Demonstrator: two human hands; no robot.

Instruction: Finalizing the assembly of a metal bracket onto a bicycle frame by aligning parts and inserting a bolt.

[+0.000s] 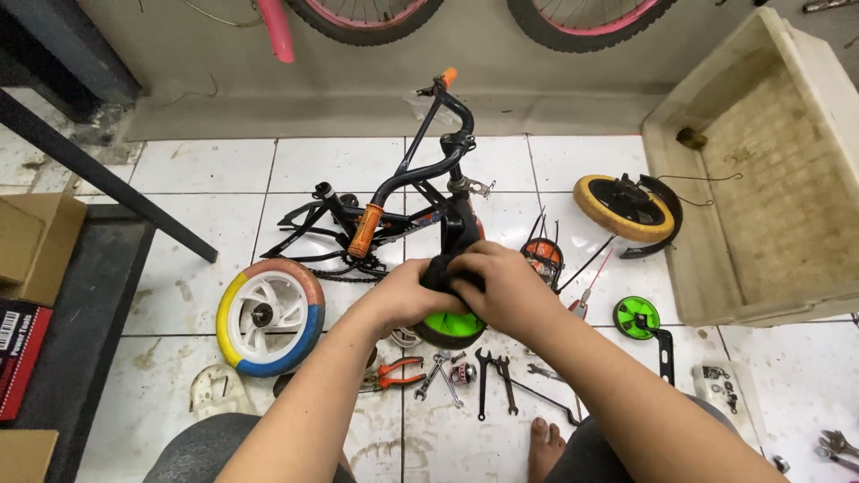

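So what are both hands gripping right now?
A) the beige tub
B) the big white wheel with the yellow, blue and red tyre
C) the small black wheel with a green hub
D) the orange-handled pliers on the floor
C: the left hand and right hand wrap around the small green-hubbed wheel; the pliers and the big white wheel lie untouched on the floor.

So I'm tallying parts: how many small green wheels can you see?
2. One green wheel sits under both hands, left hand and right hand, mostly covered. The other lies on the floor tiles to the right. More may be hidden.
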